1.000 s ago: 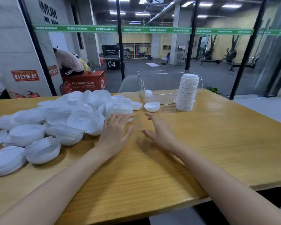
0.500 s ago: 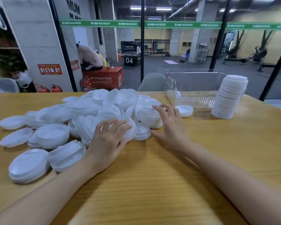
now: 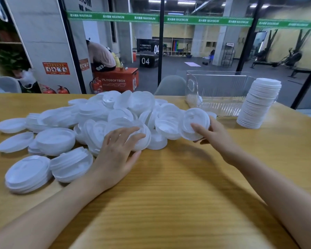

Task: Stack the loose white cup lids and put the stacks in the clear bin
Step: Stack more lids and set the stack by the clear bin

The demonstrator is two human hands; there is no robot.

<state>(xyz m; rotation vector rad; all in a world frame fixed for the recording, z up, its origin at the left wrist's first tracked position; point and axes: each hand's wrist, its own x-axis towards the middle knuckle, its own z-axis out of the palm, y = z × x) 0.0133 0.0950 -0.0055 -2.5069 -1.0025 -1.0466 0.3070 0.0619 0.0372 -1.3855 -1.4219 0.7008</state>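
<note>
Lids: white, round, thin plastic, each with a raised rim and a small sip hole on the face. Most lie in one loose heap [image 3: 115,114] left of the clear bin [image 3: 223,90], tumbled at all angles, some nested in twos and threes. Short nested stacks [image 3: 27,175] sit at the heap's far-left end from the bin, toward the worktop's near side.

One tall leaning stack [image 3: 258,105] stands just beside the bin's right end; whether it touches, cannot tell.

Right hand [image 3: 217,133]: pinches a single lid [image 3: 192,117], thumb across its face and fingers behind. The lid is tipped up on edge, just in front of the bin's left corner, at the heap's nearest fringe to the bin.

Left hand [image 3: 115,150]: fingers spread, lying flat on a lid at the heap's front edge, well left of the bin.

Bin: transparent, ribbed walls, open top, sits near the worktop's [image 3: 169,194] far edge.

Room: bare wood runs from the bin's front wall toward the viewer, between both forearms. A narrow strip lies right of the tall stack before the worktop's right edge.
</note>
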